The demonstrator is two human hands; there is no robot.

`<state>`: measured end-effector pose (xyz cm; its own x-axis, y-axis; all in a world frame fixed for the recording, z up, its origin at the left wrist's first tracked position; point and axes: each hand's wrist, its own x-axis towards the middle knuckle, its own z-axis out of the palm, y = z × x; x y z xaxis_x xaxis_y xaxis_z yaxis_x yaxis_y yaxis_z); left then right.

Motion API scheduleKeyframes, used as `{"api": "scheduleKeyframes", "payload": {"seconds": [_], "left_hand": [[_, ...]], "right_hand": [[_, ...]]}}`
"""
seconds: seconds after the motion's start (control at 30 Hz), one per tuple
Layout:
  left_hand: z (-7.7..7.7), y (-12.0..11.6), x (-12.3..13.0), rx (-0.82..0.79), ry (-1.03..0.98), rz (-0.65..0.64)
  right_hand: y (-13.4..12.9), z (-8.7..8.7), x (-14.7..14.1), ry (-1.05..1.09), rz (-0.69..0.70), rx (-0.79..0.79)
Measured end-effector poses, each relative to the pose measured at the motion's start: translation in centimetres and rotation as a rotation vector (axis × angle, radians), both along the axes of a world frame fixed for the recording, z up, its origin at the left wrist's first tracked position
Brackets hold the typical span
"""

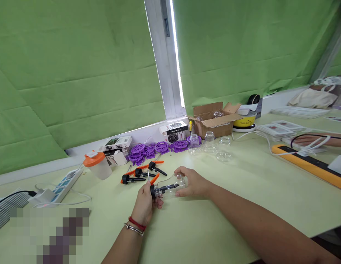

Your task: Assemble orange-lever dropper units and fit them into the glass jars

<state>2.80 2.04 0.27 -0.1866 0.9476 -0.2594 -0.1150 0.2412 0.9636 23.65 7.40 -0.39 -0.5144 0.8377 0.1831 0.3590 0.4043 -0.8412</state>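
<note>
My left hand point(145, 203) is closed around a black cap with an orange lever point(153, 191), which sits at the neck of a clear bottle point(170, 180). A dark stem from the cap reaches inside the bottle, which lies tilted on its side above the table. Around the bottle's wide base curl the fingers of my right hand point(192, 182). Just beyond my left hand, three similar black caps with stems and orange levers point(137, 172) lie on the table. Whether the cap is screwed on cannot be made out.
Three clear bottles point(224, 148) stand behind my right hand. Purple plastic parts point(162, 147) lie along the wall near small boxes point(174, 128) and an open cardboard box point(217, 126). An orange-lidded cup point(100, 167) and power strip point(67, 183) are left. Another person's arm point(321, 140) shows right.
</note>
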Motion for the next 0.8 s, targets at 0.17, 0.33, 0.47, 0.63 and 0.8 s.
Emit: {"api": "scheduleKeyframes", "payload": {"seconds": [0.17, 0.33, 0.47, 0.63, 0.8], "left_hand": [[-0.06, 0.02, -0.12, -0.015, -0.009, 0.005], [-0.09, -0.11, -0.14, -0.008, -0.008, 0.025], [-0.19, -0.06, 0.03, -0.027, -0.001, 0.033], [-0.19, 0.0, 0.2, -0.055, -0.004, 0.03], [-0.18, 0.08, 0.12, -0.055, 0.003, 0.022]], "right_hand": [[-0.64, 0.48, -0.15, 0.002, -0.007, 0.057], [-0.52, -0.14, -0.64, -0.024, -0.025, 0.117], [-0.38, -0.44, -0.82, -0.063, -0.022, 0.145], [-0.26, -0.25, -0.73, -0.101, -0.021, 0.118], [0.0, -0.17, -0.62, -0.097, -0.016, 0.077]]}}
